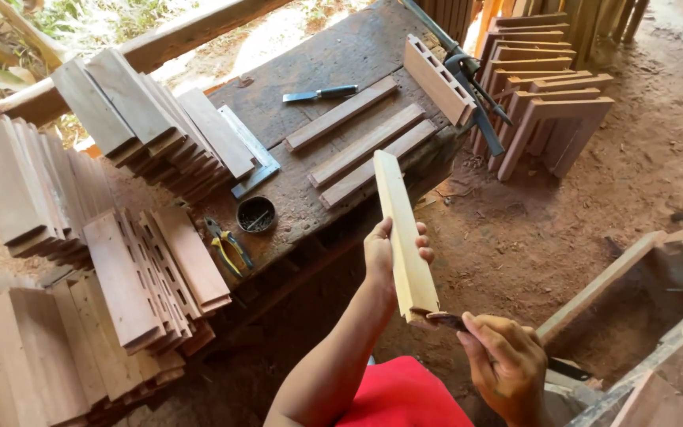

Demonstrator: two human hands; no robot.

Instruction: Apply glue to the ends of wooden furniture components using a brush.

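My left hand [389, 255] grips a pale, narrow wooden slat [402, 228] around its lower half, holding it up at a slant over the ground. My right hand [506, 365] is closed on a chisel [448, 320] whose blade touches the slat's near end. A red garment covers my lap below both hands.
A dark workbench [333, 59] carries three loose slats [367, 146], a second chisel [319, 94], a slotted board [436, 79], a steel square, pliers [227, 245] and a small round tin [256, 213]. Stacks of boards [81, 237] lie left. Notched frames [547, 103] lean at the back right on dirt ground.
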